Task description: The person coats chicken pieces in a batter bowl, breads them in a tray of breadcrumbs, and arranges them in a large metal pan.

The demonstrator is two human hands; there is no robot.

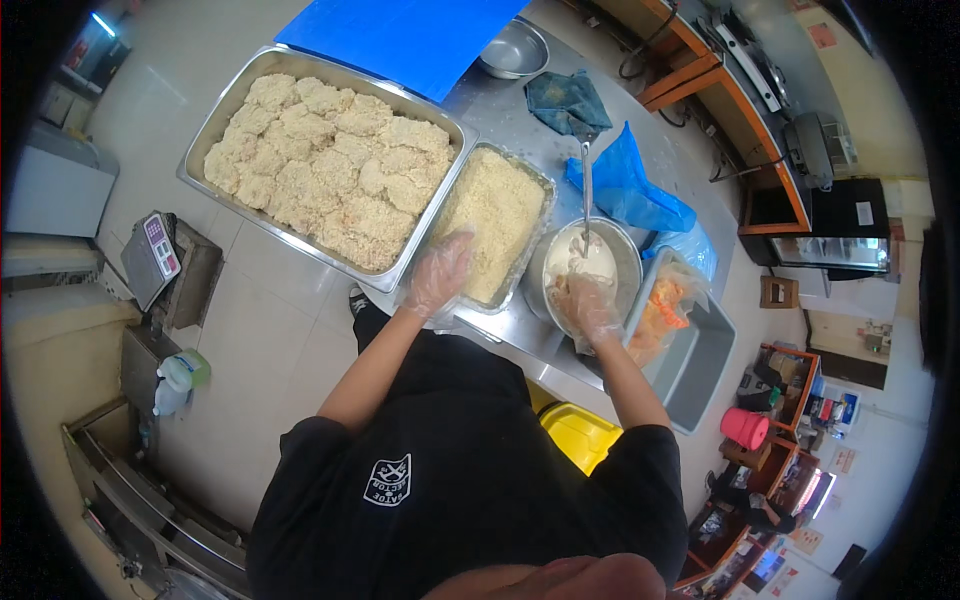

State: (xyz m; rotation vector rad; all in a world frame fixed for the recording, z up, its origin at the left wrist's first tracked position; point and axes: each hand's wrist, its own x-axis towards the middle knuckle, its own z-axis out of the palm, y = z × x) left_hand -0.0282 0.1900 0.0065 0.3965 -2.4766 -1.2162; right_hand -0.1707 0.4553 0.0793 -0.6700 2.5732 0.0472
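My left hand (441, 271), in a clear plastic glove, is at the near left edge of a metal tray of pale breadcrumbs (499, 217). It holds nothing that I can see. My right hand (589, 304), gloved as well, reaches into a round metal pot (538, 281) of white batter (600, 259). Its fingertips are down among pieces in the batter, so its grip is hidden. A metal ladle (587, 180) stands in the pot, handle pointing away from me. Left of the crumbs, a large steel pan (300, 253) is filled with crumb-coated pieces (330, 165).
A grey plastic tub (694, 367) with an orange-stained plastic bag (660, 307) sits right of the pot. Beyond lie blue plastic bags (634, 187), a dark cloth (568, 101), a steel bowl (515, 49) and a blue board (405, 37). A yellow bin (581, 435) stands below the table.
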